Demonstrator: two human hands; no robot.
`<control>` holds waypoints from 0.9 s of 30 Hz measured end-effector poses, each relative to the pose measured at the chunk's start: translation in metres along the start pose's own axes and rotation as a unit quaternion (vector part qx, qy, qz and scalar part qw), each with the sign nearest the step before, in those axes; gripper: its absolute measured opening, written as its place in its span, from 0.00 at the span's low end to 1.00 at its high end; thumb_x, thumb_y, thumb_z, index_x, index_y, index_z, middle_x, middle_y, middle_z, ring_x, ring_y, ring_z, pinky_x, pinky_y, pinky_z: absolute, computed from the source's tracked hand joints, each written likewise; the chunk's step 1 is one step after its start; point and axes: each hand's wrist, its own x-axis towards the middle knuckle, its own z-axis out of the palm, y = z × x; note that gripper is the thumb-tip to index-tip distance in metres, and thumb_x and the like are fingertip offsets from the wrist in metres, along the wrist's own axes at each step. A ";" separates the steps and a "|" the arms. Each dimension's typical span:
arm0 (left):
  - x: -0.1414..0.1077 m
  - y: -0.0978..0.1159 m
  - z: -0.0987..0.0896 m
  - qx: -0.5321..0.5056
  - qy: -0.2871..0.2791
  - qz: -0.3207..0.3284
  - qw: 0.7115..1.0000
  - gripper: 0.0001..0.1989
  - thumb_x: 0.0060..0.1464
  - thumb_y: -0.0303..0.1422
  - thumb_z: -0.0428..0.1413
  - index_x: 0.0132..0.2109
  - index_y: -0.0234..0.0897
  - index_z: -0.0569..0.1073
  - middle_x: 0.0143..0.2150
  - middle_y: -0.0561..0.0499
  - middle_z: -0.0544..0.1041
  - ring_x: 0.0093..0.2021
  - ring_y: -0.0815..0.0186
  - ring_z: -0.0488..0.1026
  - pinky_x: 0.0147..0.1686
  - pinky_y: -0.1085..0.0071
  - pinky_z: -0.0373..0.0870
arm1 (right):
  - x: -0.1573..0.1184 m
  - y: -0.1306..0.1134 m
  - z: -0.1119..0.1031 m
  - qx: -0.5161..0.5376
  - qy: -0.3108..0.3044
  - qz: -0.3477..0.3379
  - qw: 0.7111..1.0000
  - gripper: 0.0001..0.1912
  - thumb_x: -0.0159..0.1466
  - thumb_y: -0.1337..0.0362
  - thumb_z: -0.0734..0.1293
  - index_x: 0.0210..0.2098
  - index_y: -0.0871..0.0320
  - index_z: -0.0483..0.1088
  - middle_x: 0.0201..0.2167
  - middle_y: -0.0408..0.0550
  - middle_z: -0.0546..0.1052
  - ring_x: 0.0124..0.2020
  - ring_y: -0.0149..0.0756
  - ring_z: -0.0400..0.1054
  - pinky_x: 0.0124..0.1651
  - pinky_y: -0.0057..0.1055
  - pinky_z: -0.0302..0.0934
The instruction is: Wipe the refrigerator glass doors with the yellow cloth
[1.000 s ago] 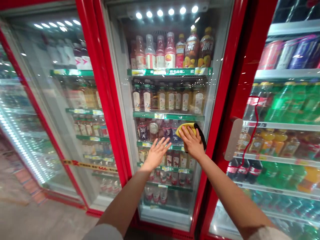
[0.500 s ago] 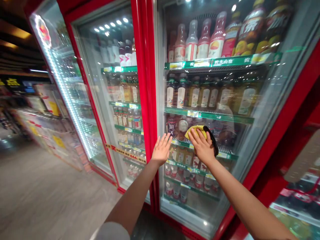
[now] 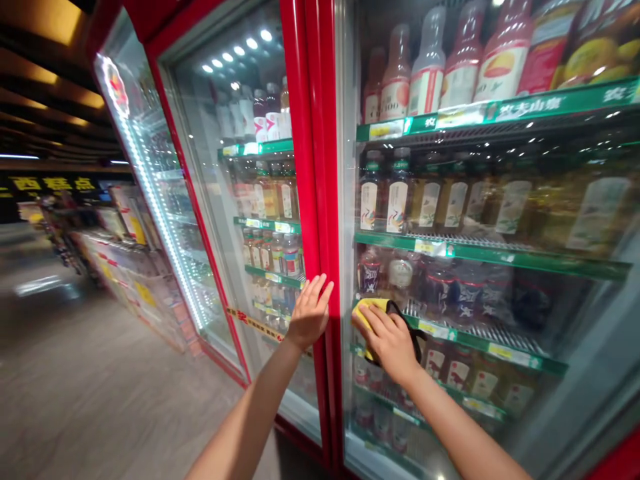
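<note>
Going by the head view, you've got the yellow-and-black cloth (image 3: 369, 308) against the glass cooler door (image 3: 505, 283) under your right hand (image 3: 393, 339), fingers extended. Looks light and floppy, so palm its middle. Your left hand (image 3: 307, 316) is spread, empty, by the red door frame (image 3: 326, 200).

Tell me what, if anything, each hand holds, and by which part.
The right hand holds a yellow-and-black cloth, laid over its yellow face; the left hand holds nothing.

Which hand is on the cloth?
The right hand: its fingers lie over the yellow cloth. The left hand shows no cloth and is by the red door frame.
</note>
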 end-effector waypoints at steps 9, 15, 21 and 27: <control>0.020 -0.063 0.016 -0.065 0.031 0.133 0.988 0.37 0.61 0.20 0.49 0.74 0.48 0.57 0.74 0.49 0.63 0.73 0.60 0.58 0.74 0.57 0.56 | 0.027 -0.064 0.058 0.213 0.061 0.163 0.961 0.29 0.72 0.71 0.55 0.70 0.47 0.60 0.57 0.52 0.78 0.57 0.40 0.72 0.54 0.39 0.69; 0.025 -0.091 0.032 -0.165 0.015 0.212 0.963 0.38 0.63 0.24 0.50 0.76 0.47 0.50 0.76 0.48 0.57 0.76 0.58 0.53 0.75 0.57 0.53 | 0.057 -0.107 0.098 0.251 0.166 0.402 0.865 0.23 0.72 0.64 0.59 0.64 0.53 0.68 0.57 0.56 0.77 0.58 0.42 0.73 0.58 0.41 0.69; 0.031 -0.097 0.041 -0.223 0.011 0.228 0.948 0.38 0.62 0.24 0.50 0.76 0.46 0.52 0.76 0.47 0.59 0.76 0.58 0.52 0.75 0.55 0.51 | 0.088 -0.121 0.110 0.327 0.226 0.521 0.755 0.21 0.62 0.55 0.71 0.52 0.56 0.73 0.47 0.52 0.81 0.47 0.43 0.75 0.53 0.40 0.69; 0.033 -0.084 0.044 -0.255 0.035 0.191 0.947 0.37 0.64 0.27 0.52 0.76 0.43 0.50 0.75 0.45 0.60 0.75 0.56 0.55 0.74 0.55 0.54 | 0.109 -0.110 0.104 0.343 0.211 0.554 0.729 0.14 0.61 0.51 0.69 0.36 0.56 0.72 0.29 0.41 0.74 0.31 0.35 0.64 0.39 0.31 0.62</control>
